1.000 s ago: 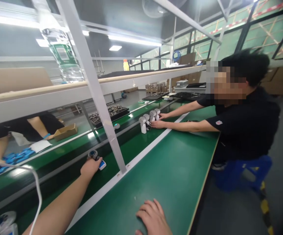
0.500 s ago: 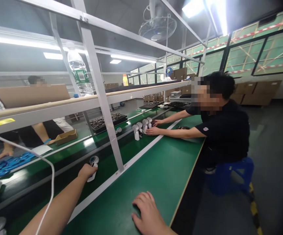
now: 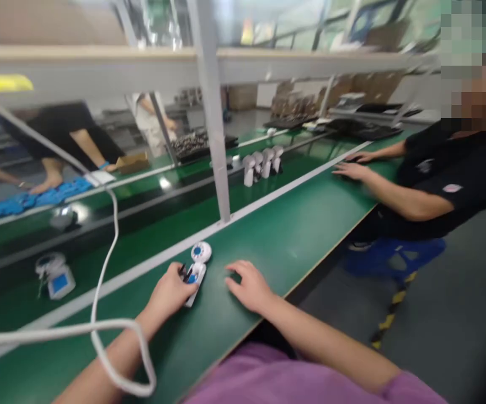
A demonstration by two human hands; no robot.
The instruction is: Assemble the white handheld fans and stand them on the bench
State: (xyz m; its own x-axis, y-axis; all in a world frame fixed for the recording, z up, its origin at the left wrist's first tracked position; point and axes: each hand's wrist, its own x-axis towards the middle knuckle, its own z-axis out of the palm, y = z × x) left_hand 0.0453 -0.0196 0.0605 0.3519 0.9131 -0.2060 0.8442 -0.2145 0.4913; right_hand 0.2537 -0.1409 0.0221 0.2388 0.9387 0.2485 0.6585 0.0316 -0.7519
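My left hand [image 3: 171, 289] is closed around the handle of a small white handheld fan [image 3: 201, 252], with fingers and thumb on either side of it. The fan's round head points away from me, and blue shows inside both the head and the handle. A dark piece shows by my fingertips; I cannot tell what it is. To the right of the fan, my right hand [image 3: 247, 283] is low over the green tabletop [image 3: 306, 224], fingers apart and holding nothing.
Several white fans [image 3: 249, 171] stand on the green belt beyond the metal post [image 3: 213, 129]. Another opened fan [image 3: 61, 280] lies at left. A white cable [image 3: 114, 224] loops across my left forearm. A co-worker's hands [image 3: 352, 168] rest at the far right.
My left hand has brought the fan from the belt onto the tabletop in front of me. My view has tipped downward. The co-worker's hands have drawn back from the standing fans.
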